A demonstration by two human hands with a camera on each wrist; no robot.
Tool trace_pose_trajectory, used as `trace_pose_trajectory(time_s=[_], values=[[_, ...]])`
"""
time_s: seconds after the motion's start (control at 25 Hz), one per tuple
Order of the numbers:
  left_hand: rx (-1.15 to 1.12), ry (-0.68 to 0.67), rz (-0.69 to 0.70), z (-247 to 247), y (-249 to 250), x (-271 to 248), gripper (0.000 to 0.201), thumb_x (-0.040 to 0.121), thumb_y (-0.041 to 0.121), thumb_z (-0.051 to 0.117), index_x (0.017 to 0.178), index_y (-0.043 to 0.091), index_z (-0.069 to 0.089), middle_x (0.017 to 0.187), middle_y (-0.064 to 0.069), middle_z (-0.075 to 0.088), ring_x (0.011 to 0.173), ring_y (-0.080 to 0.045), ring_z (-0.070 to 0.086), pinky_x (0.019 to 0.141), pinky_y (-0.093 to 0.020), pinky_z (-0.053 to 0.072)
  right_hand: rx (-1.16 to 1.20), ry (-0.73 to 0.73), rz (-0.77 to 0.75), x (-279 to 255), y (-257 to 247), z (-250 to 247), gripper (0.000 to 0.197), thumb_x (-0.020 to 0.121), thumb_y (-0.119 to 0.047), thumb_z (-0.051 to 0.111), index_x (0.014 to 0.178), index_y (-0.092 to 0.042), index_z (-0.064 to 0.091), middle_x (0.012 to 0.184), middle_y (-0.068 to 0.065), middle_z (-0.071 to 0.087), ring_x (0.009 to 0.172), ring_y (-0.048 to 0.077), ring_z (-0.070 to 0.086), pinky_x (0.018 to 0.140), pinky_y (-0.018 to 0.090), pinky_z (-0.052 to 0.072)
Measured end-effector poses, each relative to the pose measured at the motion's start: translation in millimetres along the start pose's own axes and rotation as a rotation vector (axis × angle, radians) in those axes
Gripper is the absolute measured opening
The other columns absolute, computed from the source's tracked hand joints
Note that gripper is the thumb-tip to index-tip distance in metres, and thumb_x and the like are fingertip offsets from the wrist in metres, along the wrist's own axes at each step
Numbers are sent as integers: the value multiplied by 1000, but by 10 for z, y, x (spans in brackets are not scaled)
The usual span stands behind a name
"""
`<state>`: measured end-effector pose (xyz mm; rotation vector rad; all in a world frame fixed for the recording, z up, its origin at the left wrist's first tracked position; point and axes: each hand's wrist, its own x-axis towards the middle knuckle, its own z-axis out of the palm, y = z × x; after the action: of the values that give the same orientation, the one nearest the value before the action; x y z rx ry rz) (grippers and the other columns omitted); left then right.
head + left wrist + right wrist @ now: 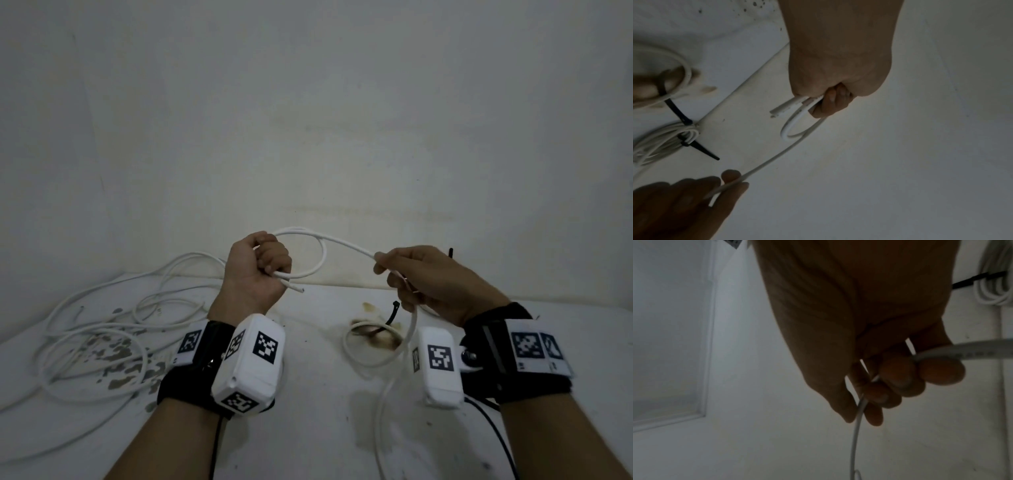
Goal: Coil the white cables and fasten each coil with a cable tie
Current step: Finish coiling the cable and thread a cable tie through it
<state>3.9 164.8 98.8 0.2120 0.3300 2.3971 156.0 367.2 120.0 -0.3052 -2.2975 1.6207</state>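
My left hand (270, 260) is raised above the table in a fist and grips a small loop of white cable (320, 255); the cut cable end (300, 290) sticks out below the fist. From the loop the cable runs right into my right hand (390, 270), whose curled fingers (900, 379) pinch it. Beyond that hand it drops to the table, curls once (373, 346) and trails toward me. The left wrist view shows the same loop (795, 129) under my left hand (830, 99). A loose black cable tie (394, 311) lies on the table between my hands.
A tangle of loose white cables (102, 329) covers the table's left side. A coil bound with a black tie (674, 138) lies by the wall, behind my right hand. The white table (308, 428) is stained and ends at a plain wall (342, 137).
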Motion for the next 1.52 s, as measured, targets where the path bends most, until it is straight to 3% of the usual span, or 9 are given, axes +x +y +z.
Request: trace_pose_trajectory(time_s=[0.16,0.36,0.52,0.68,0.92,1.04,1.12,1.4,1.52], values=[[-18,29,61,4,2,-8,26,77,12,48,52,14,41,39,7,27,28,-8,23,29,-17,21,5,-44,26,-37,-35,14,25,101,-23,54,90,-4,67,62,2,48,47,17,40,48,29,40],[67,67,75,-9,-50,26,43,92,12,40,49,16,41,41,8,26,30,-7,23,31,-16,21,380,-126,8,-104,-222,171,16,102,-10,49,103,-2,63,66,8,55,49,21,52,53,37,57],[-43,-26,139,51,-87,33,52,99,13,33,48,14,40,45,6,27,34,-7,26,35,-17,25,-151,-42,-46,-97,-128,389,15,102,-17,52,96,-5,60,65,11,58,42,21,51,44,30,50],[10,-27,198,59,-56,-7,52,99,17,33,47,16,41,46,8,26,35,-7,24,34,-18,29,-523,-110,-137,-92,-89,530,18,100,-28,56,85,-20,61,56,-5,55,39,8,44,40,17,39],[296,56,233,125,-176,-34,38,100,25,39,63,21,34,45,8,23,34,-7,22,35,-17,32,-885,-113,-249,-93,-87,761,20,98,-27,53,99,-14,68,102,10,66,85,24,62,69,26,44],[533,74,251,174,-321,-62,39,101,25,42,63,19,37,47,4,28,42,-12,35,60,-34,59,-958,-183,-219,-139,-119,858,24,99,-25,50,115,-11,61,116,10,60,94,24,59,78,33,50],[634,60,248,211,-335,-105,41,102,25,42,62,18,38,48,1,32,48,-15,45,70,-47,61,-973,-226,-189,-165,-170,833,29,97,-22,49,123,-12,57,122,9,57,96,22,57,78,31,47],[637,4,225,259,-273,-215,41,101,23,43,62,14,40,56,-10,56,76,-28,72,74,-46,61,-984,-205,-298,-233,-259,756,23,97,-20,51,117,-8,48,106,6,53,87,18,44,64,27,35],[873,32,210,255,-364,-207,41,102,28,42,62,18,40,66,-8,64,65,-21,69,55,-29,55,-865,-176,-443,-243,-320,804,17,94,-12,54,106,-5,63,104,4,63,81,17,56,65,26,48]])
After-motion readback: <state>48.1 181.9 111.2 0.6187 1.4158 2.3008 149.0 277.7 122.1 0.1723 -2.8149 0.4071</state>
